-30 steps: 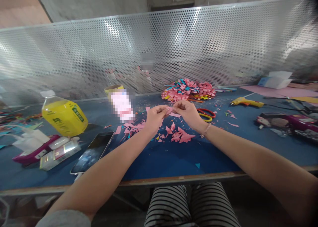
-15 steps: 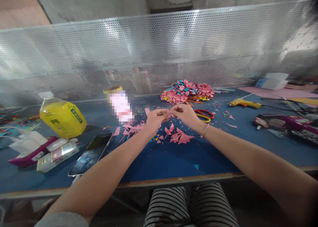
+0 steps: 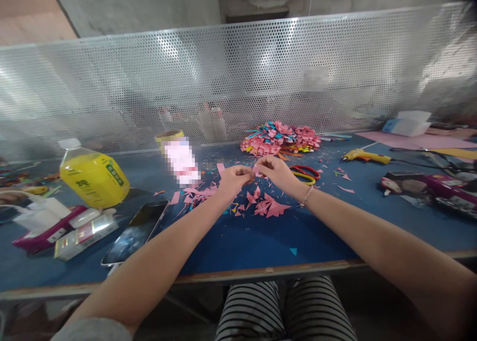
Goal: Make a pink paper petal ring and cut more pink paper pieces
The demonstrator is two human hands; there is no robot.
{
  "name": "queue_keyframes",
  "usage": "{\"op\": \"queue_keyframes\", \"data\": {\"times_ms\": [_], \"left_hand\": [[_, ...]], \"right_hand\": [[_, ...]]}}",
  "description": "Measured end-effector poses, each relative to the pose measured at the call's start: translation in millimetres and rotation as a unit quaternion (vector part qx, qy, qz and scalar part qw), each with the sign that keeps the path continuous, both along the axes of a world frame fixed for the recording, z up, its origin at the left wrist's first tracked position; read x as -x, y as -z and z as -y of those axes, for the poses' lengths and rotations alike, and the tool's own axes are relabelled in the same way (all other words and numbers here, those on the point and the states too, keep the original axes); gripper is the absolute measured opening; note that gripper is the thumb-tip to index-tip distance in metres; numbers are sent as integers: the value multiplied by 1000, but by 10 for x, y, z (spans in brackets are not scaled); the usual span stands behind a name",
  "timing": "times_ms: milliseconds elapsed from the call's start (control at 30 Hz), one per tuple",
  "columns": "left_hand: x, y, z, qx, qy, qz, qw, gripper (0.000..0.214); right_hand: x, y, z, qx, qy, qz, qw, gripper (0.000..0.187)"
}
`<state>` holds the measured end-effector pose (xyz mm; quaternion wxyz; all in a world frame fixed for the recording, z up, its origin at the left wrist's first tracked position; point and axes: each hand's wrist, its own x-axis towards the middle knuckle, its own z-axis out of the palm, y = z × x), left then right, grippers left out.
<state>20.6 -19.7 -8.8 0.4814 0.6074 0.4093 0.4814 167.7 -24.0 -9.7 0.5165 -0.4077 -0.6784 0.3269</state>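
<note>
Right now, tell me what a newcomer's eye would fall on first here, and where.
Likely first, the bottle of yellow liquid at the view's left, on the blue table. Next, the pink, blue and yellow paper heap at the back, before the perforated metal screen. In the middle, the right hand pinches a small pink piece, the left hand close beside it.

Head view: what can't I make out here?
Pink piece: full shape, head view; the right hand covers part.
Bright screen: content, head view; pixel blocks blur it.
Red handle: other end, head view; that hand hides it.
Purple strip: far end, head view; right edge cuts it.
</note>
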Motion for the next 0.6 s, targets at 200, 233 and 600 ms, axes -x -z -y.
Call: {"op": "queue_keyframes", "data": {"times_ms": [200,233,600], "left_hand": [[-1,27,-14,7,29,4,1000,10],[-2,30,-14,11,36,7,999,11],[1,30,-5,-2,48,-12,999,19]], "right_hand": [[-5,31,-27,-16,-2,15,1000,17],[-7,33,-30,-14,-2,12,1000,17],[-3,42,-36,32,-21,-68,997,19]]}}
